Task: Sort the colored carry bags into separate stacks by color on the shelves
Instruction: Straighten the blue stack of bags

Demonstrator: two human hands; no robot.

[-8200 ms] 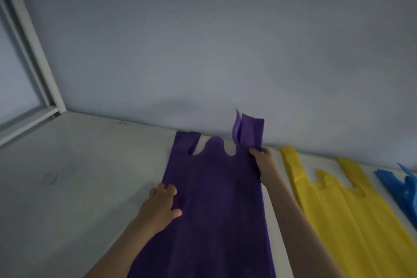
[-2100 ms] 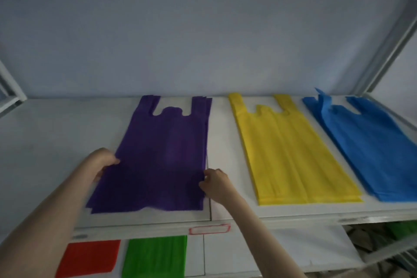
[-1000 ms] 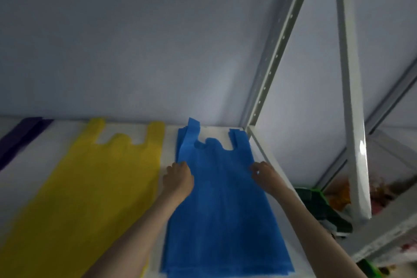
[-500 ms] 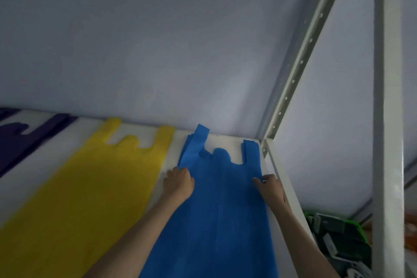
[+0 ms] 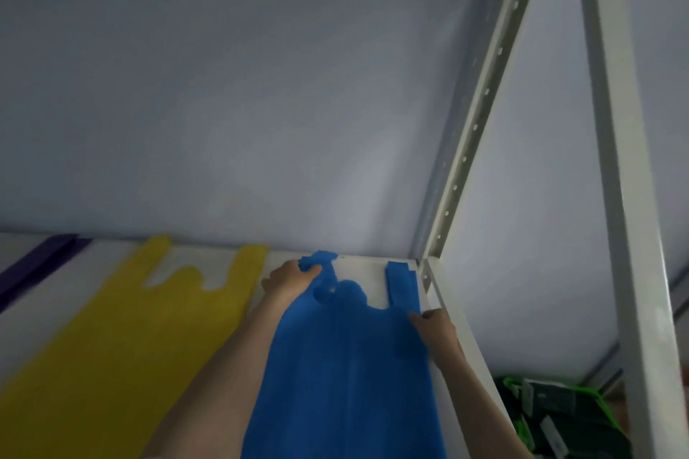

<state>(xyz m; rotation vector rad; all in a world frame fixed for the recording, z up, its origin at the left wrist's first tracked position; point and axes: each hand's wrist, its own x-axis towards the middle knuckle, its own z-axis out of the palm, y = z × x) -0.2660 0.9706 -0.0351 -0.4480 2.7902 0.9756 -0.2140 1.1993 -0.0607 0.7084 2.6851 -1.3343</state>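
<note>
Left hand (image 5: 289,278) moved up gripping blue bag (image 5: 346,365) handle, shelf post (image 5: 481,104) close right

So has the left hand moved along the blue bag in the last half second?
Yes. The left hand slid toward the wall, from the shoulder of the blue fabric carry bag onto its crumpled left handle.

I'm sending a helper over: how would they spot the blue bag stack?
Find the white shelf against the wall. At its right end, beside the metal post, lies the blue bag stack. It alone is blue, right of the yellow stack.
</note>
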